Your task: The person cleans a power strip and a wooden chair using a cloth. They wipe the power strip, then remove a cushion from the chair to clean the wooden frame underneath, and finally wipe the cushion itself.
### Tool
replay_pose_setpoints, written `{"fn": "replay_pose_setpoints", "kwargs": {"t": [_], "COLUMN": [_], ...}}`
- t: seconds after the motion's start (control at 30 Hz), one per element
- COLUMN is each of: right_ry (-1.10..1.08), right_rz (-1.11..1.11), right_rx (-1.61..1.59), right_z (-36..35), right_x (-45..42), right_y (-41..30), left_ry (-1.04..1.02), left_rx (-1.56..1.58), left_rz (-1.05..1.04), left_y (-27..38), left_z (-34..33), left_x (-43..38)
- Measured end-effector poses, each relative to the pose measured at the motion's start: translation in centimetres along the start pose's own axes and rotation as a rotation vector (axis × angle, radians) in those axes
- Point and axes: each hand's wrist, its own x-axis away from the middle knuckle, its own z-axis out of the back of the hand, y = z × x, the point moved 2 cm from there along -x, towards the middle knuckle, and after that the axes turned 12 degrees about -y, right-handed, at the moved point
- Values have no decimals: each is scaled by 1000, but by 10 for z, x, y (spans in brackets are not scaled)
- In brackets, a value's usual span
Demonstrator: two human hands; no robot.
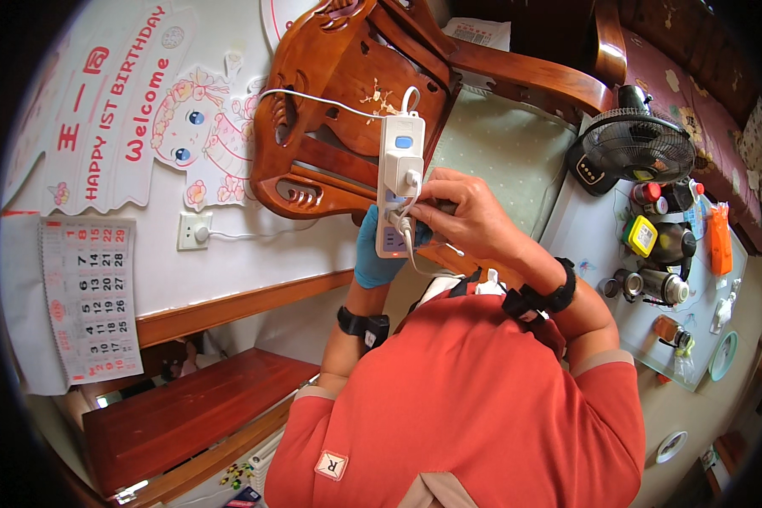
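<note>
A white power strip stands roughly upright in front of the red shirt, its small light lit at the lower end. My left hand, in a blue glove, grips its lower part from behind. A white charger is plugged in below the blue switch, and a white plug sits lower down. My bare right hand pinches at the white cable beside that plug; the exact contact is partly hidden by the fingers. Below this hand juts a thin stick with a white tip.
Behind the strip stands a carved wooden chair with a pale seat cushion. At right, a glass-topped table bears a black fan and several bottles. A wall socket and a calendar are at left.
</note>
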Motion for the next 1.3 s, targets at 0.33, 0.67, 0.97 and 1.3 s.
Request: {"fn": "replay_pose_setpoints", "kwargs": {"t": [0.33, 0.67, 0.97, 1.3], "right_ry": [107, 8, 205, 140], "right_rz": [-159, 179, -75, 109], "right_rx": [-86, 27, 60, 227], "right_z": [20, -7, -2, -10], "right_x": [3, 0, 16, 11], "right_y": [-18, -8, 1, -4], "left_ry": [-104, -113, -234, 80], "left_rx": [89, -278, 24, -121], "left_rz": [37, -42, 49, 7], "left_y": [3, 5, 13, 6], "left_z": [-1, 12, -8, -11], "left_x": [-2, -2, -11, 0]}}
